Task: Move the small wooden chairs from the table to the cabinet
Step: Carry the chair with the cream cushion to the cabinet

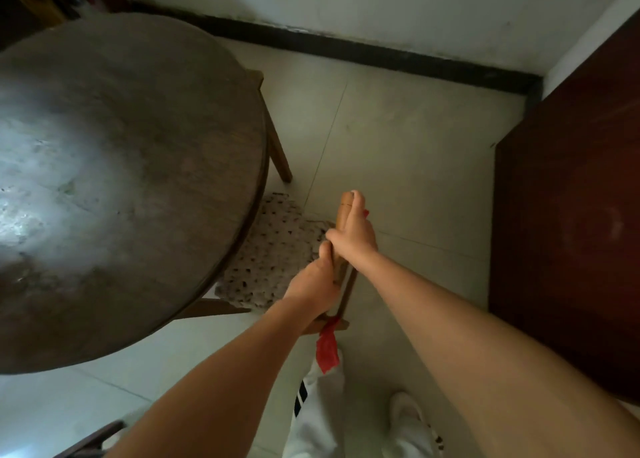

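**Both hands on a wooden chair beside the round table**

Nearest the camera, white trousers with a black stripe (313, 398) and a white shoe (407, 419) stood on pale, smooth floor tiles (398, 138). Just right of the round table (121, 166), both bare forearms reached forward to a small wooden chair (341, 249). The left hand (313, 284) was closed around the chair's top rail at its lower end, and the right hand (353, 239) was wrapped around the same rail further up, its fingertips near the rounded, light-brown end. A strip of red cloth or tape (327, 348) hung from the chair's near corner — no writing could be read on it. The chair's seat carried a knotted, off-white crocheted cushion (273, 249), partly tucked under the table's edge. The table's top was dark, worn wood with a dull sheen — thin angled legs showed below it. Well right of the table stood a dark reddish-brown cabinet (571, 215), smooth-faced. Beyond lay a black skirting strip (346, 52) under a white wall.
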`<state>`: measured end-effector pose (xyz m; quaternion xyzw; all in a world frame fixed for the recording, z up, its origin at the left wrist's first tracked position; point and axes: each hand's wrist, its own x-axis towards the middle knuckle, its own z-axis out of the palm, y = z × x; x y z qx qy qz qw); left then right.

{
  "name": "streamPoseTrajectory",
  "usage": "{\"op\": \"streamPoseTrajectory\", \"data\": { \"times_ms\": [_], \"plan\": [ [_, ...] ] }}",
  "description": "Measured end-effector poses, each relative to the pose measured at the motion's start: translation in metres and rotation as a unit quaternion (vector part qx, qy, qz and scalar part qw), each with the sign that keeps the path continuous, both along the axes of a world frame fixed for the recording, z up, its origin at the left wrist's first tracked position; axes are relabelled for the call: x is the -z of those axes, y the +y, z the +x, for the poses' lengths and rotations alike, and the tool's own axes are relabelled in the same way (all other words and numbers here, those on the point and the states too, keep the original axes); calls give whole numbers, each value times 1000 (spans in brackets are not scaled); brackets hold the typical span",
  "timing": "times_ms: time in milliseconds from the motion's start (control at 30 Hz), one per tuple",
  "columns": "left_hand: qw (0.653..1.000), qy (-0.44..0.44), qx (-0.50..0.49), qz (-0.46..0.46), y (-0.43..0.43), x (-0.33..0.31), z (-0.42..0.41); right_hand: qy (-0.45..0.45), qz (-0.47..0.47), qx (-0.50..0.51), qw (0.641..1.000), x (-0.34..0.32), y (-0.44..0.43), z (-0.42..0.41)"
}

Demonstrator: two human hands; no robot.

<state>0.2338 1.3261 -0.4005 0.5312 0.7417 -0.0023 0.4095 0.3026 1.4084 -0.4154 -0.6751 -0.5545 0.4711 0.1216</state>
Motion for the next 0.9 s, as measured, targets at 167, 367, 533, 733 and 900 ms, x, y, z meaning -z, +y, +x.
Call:
{"op": "streamPoseTrajectory", "data": {
  "times_ms": [167, 367, 533, 733, 900],
  "plan": [
    [999, -7, 33, 14, -4, -10, 107, -21, -23, 15, 999, -20, -4, 111],
    [997, -26, 56, 49, -16, -9, 236, -6, -18, 49, 999, -28, -20, 244],
    [996, -61, 33, 60, -20, -4, 325, 11, 5, 41, 999, -21, -23, 331],
    [995, -53, 41, 72, -19, 13, 393, 47, -19, 43, 998, -1, -18, 399],
    [991, -131, -15, 23, -21, 27, 421, -58, -32, 27, 997, 8, -12, 418]
  ]
}}
